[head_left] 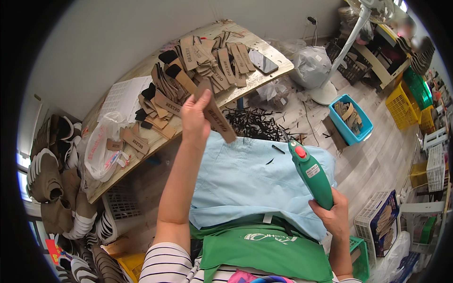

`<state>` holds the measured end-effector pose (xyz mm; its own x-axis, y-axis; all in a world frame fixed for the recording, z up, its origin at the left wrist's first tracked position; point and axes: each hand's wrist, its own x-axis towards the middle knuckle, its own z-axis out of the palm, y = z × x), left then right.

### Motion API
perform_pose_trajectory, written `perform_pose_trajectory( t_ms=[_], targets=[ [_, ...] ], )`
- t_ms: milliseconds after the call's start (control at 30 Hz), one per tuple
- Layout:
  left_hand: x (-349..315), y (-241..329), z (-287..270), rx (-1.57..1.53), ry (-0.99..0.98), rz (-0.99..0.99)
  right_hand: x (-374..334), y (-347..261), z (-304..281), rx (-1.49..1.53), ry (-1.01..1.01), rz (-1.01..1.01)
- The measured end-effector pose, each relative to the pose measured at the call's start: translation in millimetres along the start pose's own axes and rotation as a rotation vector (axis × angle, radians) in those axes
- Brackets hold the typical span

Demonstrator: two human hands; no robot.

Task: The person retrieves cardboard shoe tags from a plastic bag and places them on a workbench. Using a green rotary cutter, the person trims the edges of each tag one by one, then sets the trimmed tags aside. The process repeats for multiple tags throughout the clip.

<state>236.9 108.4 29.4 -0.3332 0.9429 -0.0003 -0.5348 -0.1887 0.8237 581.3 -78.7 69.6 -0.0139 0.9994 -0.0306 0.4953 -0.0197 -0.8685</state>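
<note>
My left hand (196, 115) is raised at the table's front edge, its thumb and fingers pinching the upper end of a brown fabric strap (221, 123) with dark lettering. The strap slants down to the right over the light blue cloth (245, 174) on my lap. On the right, my right hand (333, 212) wraps round the rear of a green hand-held electric tool (311, 174) with a red button. Its narrow dark tip points up and to the left, apart from the strap. Two small black scraps (278, 149) lie on the cloth.
A wooden table (278, 59) bears heaped brown straps (203, 59), a phone (263, 62) and a plastic bag (104, 146). Black offcuts (259, 123) cover the floor beyond my lap. A blue bin (350, 119) stands right, near a fan's base (324, 94); shoes (49, 174) are stacked left.
</note>
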Motion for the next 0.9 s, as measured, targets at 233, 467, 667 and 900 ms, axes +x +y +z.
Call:
perform_pose_trajectory(
  t_ms=[233,467,667,900],
  targets=[
    [-93,-51,87,0.123,-0.201,-0.005,-1,-4,4,-0.062,0.055,-0.080],
    [-111,-64,103,0.168,-0.245,-0.002,-7,-1,3,-0.102,0.072,-0.100],
    [-119,-69,105,0.171,-0.231,-0.007,-8,2,6,-0.091,0.072,-0.079],
    [-128,-73,105,0.158,-0.291,-0.019,-7,0,10,-0.037,0.092,-0.026]
  ],
)
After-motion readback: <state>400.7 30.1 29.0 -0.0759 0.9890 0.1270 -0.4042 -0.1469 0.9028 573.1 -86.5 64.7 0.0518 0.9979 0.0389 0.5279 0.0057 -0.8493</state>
